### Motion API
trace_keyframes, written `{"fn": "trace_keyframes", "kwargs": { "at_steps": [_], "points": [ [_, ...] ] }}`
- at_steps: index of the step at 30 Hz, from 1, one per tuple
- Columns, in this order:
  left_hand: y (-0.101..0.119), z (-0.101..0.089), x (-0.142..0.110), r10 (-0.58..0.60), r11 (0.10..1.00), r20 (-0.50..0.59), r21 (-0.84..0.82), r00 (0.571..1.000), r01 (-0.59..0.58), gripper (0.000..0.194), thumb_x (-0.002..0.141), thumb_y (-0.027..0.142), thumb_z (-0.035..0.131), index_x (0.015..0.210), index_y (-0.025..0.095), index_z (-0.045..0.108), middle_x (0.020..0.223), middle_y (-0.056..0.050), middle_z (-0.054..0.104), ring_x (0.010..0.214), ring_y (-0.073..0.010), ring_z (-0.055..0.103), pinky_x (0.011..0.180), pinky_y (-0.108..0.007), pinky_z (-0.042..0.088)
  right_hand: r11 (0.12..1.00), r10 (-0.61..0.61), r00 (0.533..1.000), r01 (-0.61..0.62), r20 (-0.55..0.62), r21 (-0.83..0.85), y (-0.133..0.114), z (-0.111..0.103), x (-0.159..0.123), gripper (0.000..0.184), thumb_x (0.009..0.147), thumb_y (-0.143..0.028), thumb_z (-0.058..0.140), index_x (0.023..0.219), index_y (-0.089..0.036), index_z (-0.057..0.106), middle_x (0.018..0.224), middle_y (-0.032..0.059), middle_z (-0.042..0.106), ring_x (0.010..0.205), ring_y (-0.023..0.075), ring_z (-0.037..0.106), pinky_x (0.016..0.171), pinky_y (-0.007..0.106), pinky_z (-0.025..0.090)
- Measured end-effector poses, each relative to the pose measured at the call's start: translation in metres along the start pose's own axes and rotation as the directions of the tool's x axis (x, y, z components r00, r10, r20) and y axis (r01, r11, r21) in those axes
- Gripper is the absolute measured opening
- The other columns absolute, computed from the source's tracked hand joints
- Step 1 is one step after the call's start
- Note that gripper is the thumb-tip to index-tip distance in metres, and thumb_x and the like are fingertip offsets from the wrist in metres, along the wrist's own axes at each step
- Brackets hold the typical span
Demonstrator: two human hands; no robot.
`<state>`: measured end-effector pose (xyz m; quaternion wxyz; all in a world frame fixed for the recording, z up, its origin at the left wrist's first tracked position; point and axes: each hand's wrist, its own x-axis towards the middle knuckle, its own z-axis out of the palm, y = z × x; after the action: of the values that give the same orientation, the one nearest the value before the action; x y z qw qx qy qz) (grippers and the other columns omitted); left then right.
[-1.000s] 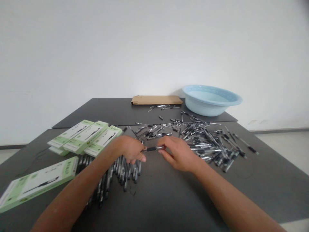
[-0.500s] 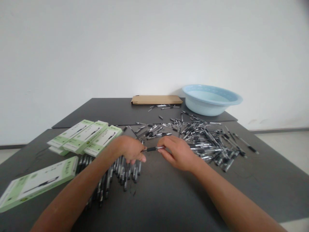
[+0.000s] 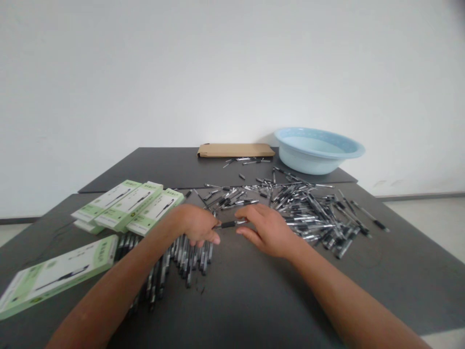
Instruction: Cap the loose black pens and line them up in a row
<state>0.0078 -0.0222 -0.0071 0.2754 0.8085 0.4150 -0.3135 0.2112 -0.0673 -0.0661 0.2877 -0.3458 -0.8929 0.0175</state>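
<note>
Left hand (image 3: 199, 225) pinches a pen (image 3: 228, 224), one end hidden in its grasp; right hand (image 3: 268, 230) gapes round the other, contact unclear.

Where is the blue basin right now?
In the head view, the blue basin sits right of centre on the table, behind the pen pile and beside the cardboard.

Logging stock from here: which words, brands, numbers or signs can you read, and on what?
None can be quoted.
Front green-and-white box: printing in its end band, too blurred.
Stacked green-and-white boxes: printing, too small and blurred.
Held pen, blue basin, flat cardboard: nothing legible.
</note>
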Motion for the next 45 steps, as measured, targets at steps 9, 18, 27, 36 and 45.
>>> {"fn": "trace_keyframes", "kwargs": {
  "at_steps": [9,18,27,36,45],
  "points": [
    [-0.005,0.002,0.003,0.016,1.000,-0.008,-0.010,1.000,-0.016,0.033,0.088,0.035,0.047,0.111,0.016,0.060,0.083,-0.009,0.075,0.069,-0.0201,0.067,0.049,-0.022,0.044,0.995,-0.086,0.996,0.085,-0.017,-0.061,0.001,0.002,0.000,0.020,0.096,-0.031,0.043,0.096,-0.020,0.061,0.089,0.0070,0.067,0.086,0.0192,0.058,0.079,0.032,0.040],
    [0.002,-0.001,-0.004,0.013,0.999,0.002,0.045,1.000,-0.014,0.035,0.088,0.033,0.046,0.116,0.015,0.059,0.090,-0.010,0.075,0.075,-0.0203,0.068,0.054,-0.022,0.046,0.996,-0.041,0.999,0.041,-0.007,-0.077,-0.003,0.003,0.000,0.023,0.096,-0.033,0.041,0.089,-0.019,0.058,0.082,0.0059,0.064,0.079,0.0186,0.054,0.074,0.030,0.037],
    [0.009,-0.002,-0.009,-0.015,0.997,-0.003,0.079,1.000,0.016,0.031,0.089,0.031,0.047,0.112,0.015,0.060,0.091,-0.010,0.075,0.076,-0.0208,0.069,0.053,-0.022,0.044,0.995,-0.044,0.999,0.044,0.002,-0.094,-0.004,0.003,0.001,0.023,0.097,-0.034,0.040,0.088,-0.019,0.056,0.081,0.0044,0.062,0.076,0.0178,0.051,0.072,0.029,0.034],
    [0.007,-0.001,-0.012,0.022,0.997,-0.055,0.076,0.998,-0.017,0.029,0.087,0.031,0.049,0.109,0.017,0.062,0.084,-0.007,0.076,0.072,-0.0198,0.068,0.053,-0.022,0.044,0.999,-0.018,0.999,0.017,-0.028,-0.051,-0.005,0.005,0.001,0.023,0.097,-0.035,0.039,0.089,-0.019,0.054,0.082,0.0046,0.061,0.076,0.0180,0.051,0.072,0.029,0.035],
    [0.010,-0.002,-0.015,0.021,0.995,-0.050,0.098,0.999,-0.016,0.031,0.085,0.029,0.050,0.110,0.016,0.063,0.085,-0.008,0.075,0.071,-0.0210,0.067,0.055,-0.024,0.045,0.997,-0.021,1.000,0.023,-0.022,0.071,-0.005,0.007,-0.001,0.025,0.097,-0.034,0.039,0.087,-0.019,0.055,0.078,0.0044,0.060,0.076,0.0175,0.052,0.073,0.029,0.036]
  ]
}}
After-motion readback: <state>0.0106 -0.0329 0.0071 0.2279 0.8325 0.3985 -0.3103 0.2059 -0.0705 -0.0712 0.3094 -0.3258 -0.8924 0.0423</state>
